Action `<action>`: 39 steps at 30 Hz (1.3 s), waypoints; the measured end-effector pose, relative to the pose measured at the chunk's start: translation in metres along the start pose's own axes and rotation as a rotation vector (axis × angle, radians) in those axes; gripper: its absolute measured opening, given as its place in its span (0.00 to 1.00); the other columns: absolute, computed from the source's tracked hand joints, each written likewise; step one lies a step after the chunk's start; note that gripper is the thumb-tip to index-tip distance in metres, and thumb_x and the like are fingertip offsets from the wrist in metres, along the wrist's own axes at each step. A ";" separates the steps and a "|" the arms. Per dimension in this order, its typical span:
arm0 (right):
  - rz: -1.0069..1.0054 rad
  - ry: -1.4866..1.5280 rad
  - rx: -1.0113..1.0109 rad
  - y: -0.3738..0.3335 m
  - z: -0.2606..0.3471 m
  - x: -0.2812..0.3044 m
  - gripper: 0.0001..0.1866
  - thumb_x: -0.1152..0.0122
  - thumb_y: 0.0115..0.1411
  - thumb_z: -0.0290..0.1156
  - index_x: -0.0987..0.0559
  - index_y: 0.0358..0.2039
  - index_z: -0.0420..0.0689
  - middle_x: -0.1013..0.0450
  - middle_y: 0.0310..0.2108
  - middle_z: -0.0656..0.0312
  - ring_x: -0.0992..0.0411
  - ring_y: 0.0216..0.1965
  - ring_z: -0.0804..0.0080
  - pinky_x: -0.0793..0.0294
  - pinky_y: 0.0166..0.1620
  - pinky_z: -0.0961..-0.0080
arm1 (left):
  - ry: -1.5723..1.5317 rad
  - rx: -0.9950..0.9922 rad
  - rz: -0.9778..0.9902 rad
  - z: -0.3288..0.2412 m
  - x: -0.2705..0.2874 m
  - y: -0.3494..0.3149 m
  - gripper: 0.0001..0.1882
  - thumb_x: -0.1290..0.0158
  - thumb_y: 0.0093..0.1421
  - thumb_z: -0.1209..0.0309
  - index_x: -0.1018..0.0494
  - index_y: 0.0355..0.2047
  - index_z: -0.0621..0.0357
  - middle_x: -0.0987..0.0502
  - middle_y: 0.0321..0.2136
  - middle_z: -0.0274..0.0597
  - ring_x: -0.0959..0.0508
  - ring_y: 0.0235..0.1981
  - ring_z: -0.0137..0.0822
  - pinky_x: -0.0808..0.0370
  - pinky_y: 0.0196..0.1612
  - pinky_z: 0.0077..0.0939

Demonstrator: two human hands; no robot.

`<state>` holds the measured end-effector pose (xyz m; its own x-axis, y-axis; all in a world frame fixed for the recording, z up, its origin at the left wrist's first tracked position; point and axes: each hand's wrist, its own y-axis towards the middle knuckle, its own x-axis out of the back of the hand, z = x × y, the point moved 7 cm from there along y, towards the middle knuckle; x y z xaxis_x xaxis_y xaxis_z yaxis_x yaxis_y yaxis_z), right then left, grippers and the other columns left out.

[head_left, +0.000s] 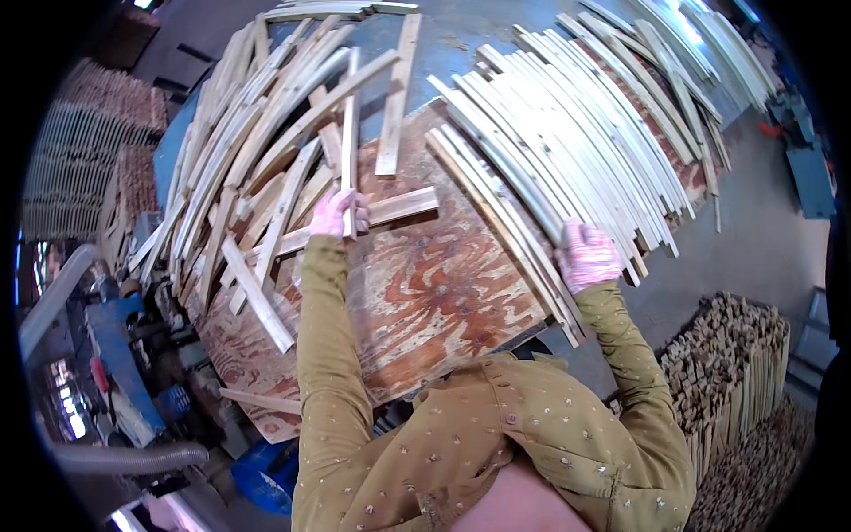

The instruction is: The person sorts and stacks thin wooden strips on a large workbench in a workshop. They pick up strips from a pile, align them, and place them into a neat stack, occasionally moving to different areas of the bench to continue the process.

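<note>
My left hand (338, 214), in a pink-and-white glove, is closed round the near end of a narrow wooden strip (352, 124) that points away from me. Beneath it a wider wooden board (403, 207) lies crosswise on the worn plywood tabletop (434, 293). On the right, my right hand (589, 257), gloved alike, is closed on the near end of another wooden strip (510, 167). That strip lies along the left side of a row of pale strips (576, 133). A few more strips (496, 213) run beside it on its left.
A loose, tangled heap of wooden strips (266, 133) covers the left of the table. Bundled sticks (727, 346) stand at the lower right, and stacked wood (89, 168) rises at the far left. Blue machinery (124, 363) and a grey hose (133, 457) are at the lower left.
</note>
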<state>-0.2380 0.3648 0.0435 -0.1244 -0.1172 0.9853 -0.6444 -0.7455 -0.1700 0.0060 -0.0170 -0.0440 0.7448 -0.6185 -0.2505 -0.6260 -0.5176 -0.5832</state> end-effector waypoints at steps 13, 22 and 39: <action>0.736 1.937 -0.045 0.029 0.204 -0.056 0.28 0.35 0.56 0.36 0.31 0.54 0.37 0.27 0.45 0.52 0.28 0.46 0.65 0.27 0.51 0.68 | -0.264 0.051 0.378 0.116 -0.155 -0.170 0.30 0.47 0.60 0.56 0.37 0.54 0.66 0.25 0.43 0.50 0.23 0.42 0.39 0.24 0.44 0.38; 0.661 1.609 0.103 -0.009 0.197 -0.028 0.29 0.42 0.58 0.21 0.36 0.60 0.45 0.28 0.41 0.68 0.30 0.35 0.82 0.27 0.38 0.82 | -0.227 -0.219 -0.718 -0.056 0.050 -0.012 0.26 0.54 0.62 0.44 0.29 0.33 0.59 0.27 0.26 0.40 0.27 0.24 0.35 0.25 0.25 0.27; 0.481 1.329 0.019 -0.017 0.142 0.021 0.30 0.39 0.57 0.24 0.36 0.60 0.39 0.23 0.42 0.59 0.27 0.44 0.79 0.27 0.48 0.78 | 1.643 -0.450 -1.001 -0.189 0.086 0.073 0.27 0.46 0.54 0.62 0.36 0.55 0.47 0.29 0.51 0.44 0.30 0.54 0.43 0.37 0.54 0.55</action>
<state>-0.1225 0.2820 0.0691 -0.9406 0.3299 0.0802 -0.3277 -0.8202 -0.4689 -0.0195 -0.2199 0.0378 0.0778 0.2205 0.9723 -0.3908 -0.8905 0.2332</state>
